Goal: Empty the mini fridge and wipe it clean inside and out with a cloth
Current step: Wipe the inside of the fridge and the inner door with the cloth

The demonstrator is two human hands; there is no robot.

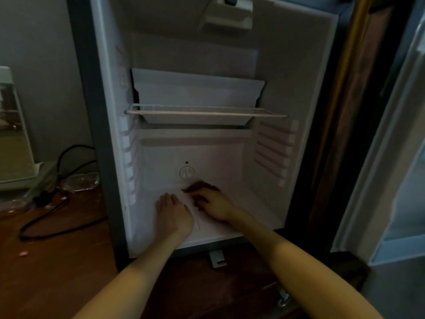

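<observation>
Wooden floor (57, 272) is carrying the mini fridge (299, 77), which is standing open. Dark cloth (200, 186) is lying on the fridge's inner floor near the back wall, the right hand (215, 204) clutching it with curled fingers. Left hand (173, 215) is pressing flat just beside, fingers straight, gripping nothing. Wire shelf (207, 112) is sitting above; door (368, 180) is hanging open at right; black cable (57, 226) is trailing at left.
</observation>
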